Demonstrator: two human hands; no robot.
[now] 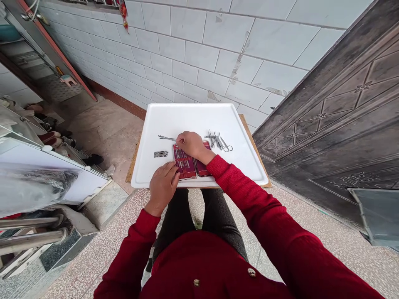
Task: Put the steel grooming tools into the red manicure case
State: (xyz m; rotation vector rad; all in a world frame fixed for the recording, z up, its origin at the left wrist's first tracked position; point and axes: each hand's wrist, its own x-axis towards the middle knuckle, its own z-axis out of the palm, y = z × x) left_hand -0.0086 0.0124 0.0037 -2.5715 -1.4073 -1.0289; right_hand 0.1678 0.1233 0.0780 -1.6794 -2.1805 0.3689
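Observation:
An open red manicure case [184, 172] lies on the white tray [190, 114], slim metal tools strapped in its left half. My left hand [163, 182] grips the case's lower left edge, fingertips on top and thumb low at the side. Over the case's upper part, my right hand [191, 143] is closed in a pinch at the top left edge; what it pinches is hidden. A thin metal tool [166, 137] reaches toward those fingertips, and I cannot tell whether they touch it. Nail clippers [161, 154] lie left of the case. Small scissors [227, 146] and several metal tools [213, 139] lie to its right.
The tray rests on a wooden board [246, 124] that shows at both sides. Behind it stands a tiled wall [193, 50]. A dark metal door [330, 104] is at the right; shoes on a rack [52, 139] are at the left.

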